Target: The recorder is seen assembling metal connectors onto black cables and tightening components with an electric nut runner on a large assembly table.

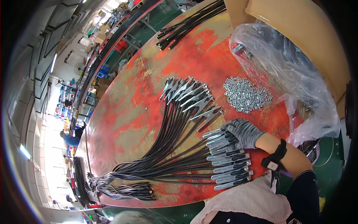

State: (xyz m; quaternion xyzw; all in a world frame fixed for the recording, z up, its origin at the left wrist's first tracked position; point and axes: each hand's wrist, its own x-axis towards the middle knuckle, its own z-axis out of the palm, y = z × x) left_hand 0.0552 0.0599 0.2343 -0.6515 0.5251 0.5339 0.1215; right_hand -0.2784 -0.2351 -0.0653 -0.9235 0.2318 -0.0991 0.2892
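Note:
My right hand (241, 133), in a striped grey knit glove, is curled over the top end of a row of metal spring clamps (230, 165). Its fingers close on the handles of a clamp (213, 133) there. Black cables (186, 168) run from these clamps leftward into a bundle. Beyond my hand, a second group of spring clamps (186, 93) lies fanned out, also on black cables. One clamp (207, 117) of that group sits closest to my fingers. My left hand is not in view.
A pile of small metal nuts (247, 95) lies on the worn red table (126, 138). At right, a clear plastic bag (276, 56) spills from a cardboard box (298, 22). More black cables (190, 24) lie at the far edge; cable ends (130, 191) rest near left.

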